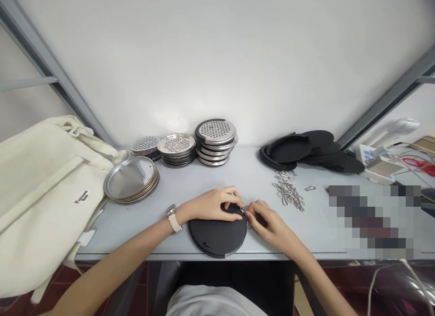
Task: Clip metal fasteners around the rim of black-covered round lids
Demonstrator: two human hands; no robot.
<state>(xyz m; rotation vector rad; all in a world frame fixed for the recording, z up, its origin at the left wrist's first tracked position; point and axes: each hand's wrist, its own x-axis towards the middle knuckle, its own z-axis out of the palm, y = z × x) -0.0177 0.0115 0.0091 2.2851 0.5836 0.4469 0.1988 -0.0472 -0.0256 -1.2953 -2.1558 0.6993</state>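
A round black disc (217, 238) with a raised rim lies flat at the table's front edge, a small slot near its lower left. My left hand (215, 205) lies over its upper part, thumb and fingers closed around the right-hand edge. Just beside that edge, my right hand (268, 223) pinches a small metal clip (248, 225), mostly hidden by the fingertips. Whether the clip passes through the disc cannot be made out. Loose silver snap clips (288, 192) form a pile to the right, and a single clip (310, 188) lies apart from them.
Along the wall stand stacks of perforated metal discs (176, 145) and a taller stack (217, 131). Plain metal lids (131, 177) are piled at left, beside a cream bag (44, 193). Black discs (288, 150) heap at back right, near a white power strip (377, 166).
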